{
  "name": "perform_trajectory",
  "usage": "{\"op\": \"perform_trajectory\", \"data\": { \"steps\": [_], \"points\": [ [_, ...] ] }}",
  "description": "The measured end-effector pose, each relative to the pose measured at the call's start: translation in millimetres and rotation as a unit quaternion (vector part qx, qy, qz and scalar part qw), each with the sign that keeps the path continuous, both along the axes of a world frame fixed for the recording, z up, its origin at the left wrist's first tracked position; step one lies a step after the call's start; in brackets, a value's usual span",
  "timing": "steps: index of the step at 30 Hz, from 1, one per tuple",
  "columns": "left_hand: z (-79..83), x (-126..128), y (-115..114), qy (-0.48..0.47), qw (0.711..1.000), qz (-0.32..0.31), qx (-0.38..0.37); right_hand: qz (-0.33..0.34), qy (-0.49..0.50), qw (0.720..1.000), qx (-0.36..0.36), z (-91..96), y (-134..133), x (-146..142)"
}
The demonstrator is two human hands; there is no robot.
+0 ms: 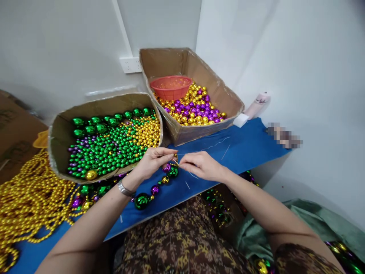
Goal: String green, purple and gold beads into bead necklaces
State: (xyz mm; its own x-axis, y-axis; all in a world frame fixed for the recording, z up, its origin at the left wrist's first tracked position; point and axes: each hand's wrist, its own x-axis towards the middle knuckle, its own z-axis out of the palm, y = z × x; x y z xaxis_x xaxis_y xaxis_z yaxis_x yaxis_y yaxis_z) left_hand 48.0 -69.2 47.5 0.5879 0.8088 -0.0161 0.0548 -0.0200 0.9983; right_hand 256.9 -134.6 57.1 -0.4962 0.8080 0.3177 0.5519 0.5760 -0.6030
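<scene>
My left hand (154,161) is pinched on the top end of a bead strand (155,189) of green, purple and gold balls that hangs down over a blue board (242,146). My right hand (201,165) is pinched close beside it, holding a thin needle or wire whose tip meets the left fingers by a small gold bead (175,156). A fine thread (211,146) trails away across the blue board. A watch sits on my left wrist.
A cardboard box (61,131) of green, gold and purple beads stands at left. A second box (225,97) behind holds gold and purple beads and an orange basket (171,86). Gold bead strands (28,205) pile at far left. White walls close in behind and right.
</scene>
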Motion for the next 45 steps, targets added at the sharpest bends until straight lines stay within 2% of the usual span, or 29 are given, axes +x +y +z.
{"op": "perform_trajectory", "data": {
  "steps": [2, 5, 8, 10, 11, 14, 16, 18, 21, 23, 25, 27, 29, 30, 32, 38, 45],
  "points": [
    [5.0, -2.8, -2.6, -0.001, 0.999, -0.009, 0.033, -0.014, 0.043, 0.998, -0.035, 0.2, 0.0, 0.5],
    [14.7, -4.4, -6.9, 0.013, 0.991, -0.036, 0.128, -0.083, 0.149, 0.983, -0.066, -4.3, 5.6, -2.1],
    [22.7, -5.2, -10.0, 0.040, 0.962, -0.060, 0.262, -0.042, 0.196, 0.970, -0.135, -10.4, 13.1, -7.8],
    [24.4, -6.6, -10.1, 0.059, 0.921, -0.069, 0.378, -0.011, 0.232, 0.954, -0.189, -14.3, 17.0, -11.4],
    [23.9, -7.6, -9.4, 0.074, 0.890, -0.069, 0.444, -0.006, 0.261, 0.941, -0.214, -16.4, 18.4, -12.8],
    [18.1, -11.2, -5.4, 0.128, 0.775, -0.052, 0.616, 0.006, 0.344, 0.889, -0.302, -23.6, 20.8, -15.7],
    [12.8, -12.8, -2.4, 0.155, 0.724, -0.040, 0.671, 0.024, 0.369, 0.858, -0.357, -29.2, 21.3, -17.5],
    [8.3, -13.4, -0.7, 0.162, 0.706, -0.032, 0.689, 0.045, 0.374, 0.838, -0.396, -34.1, 21.3, -19.5],
    [5.8, -12.7, -2.0, 0.164, 0.709, -0.037, 0.684, 0.081, 0.343, 0.836, -0.420, -35.9, 20.2, -21.6],
    [7.8, -11.9, -4.9, 0.163, 0.731, -0.039, 0.662, 0.072, 0.305, 0.867, -0.387, -31.2, 17.4, -20.8],
    [12.0, -11.0, -8.1, 0.153, 0.776, -0.023, 0.611, 0.013, 0.247, 0.924, -0.292, -22.5, 12.1, -18.1],
    [16.3, -9.9, -9.9, 0.139, 0.844, -0.001, 0.518, -0.069, 0.168, 0.971, -0.152, -12.9, 4.4, -14.7],
    [19.0, -8.8, -9.8, 0.116, 0.908, -0.001, 0.402, -0.125, 0.085, 0.988, -0.022, -6.1, -3.4, -12.3],
    [19.6, -8.3, -9.3, 0.103, 0.930, -0.006, 0.353, -0.136, 0.054, 0.989, 0.022, -4.3, -6.6, -11.7],
    [19.7, -7.9, -8.1, 0.078, 0.950, -0.013, 0.302, -0.131, 0.026, 0.989, 0.062, -3.8, -10.0, -11.5],
    [24.0, -12.3, -9.4, 0.091, 0.941, -0.033, 0.325, -0.114, 0.123, 0.986, 0.014, -12.5, -0.4, -15.2],
    [30.6, -17.3, -11.8, 0.110, 0.926, -0.062, 0.355, -0.023, 0.169, 0.974, -0.148, -25.9, 15.5, -20.1]
  ]
}}
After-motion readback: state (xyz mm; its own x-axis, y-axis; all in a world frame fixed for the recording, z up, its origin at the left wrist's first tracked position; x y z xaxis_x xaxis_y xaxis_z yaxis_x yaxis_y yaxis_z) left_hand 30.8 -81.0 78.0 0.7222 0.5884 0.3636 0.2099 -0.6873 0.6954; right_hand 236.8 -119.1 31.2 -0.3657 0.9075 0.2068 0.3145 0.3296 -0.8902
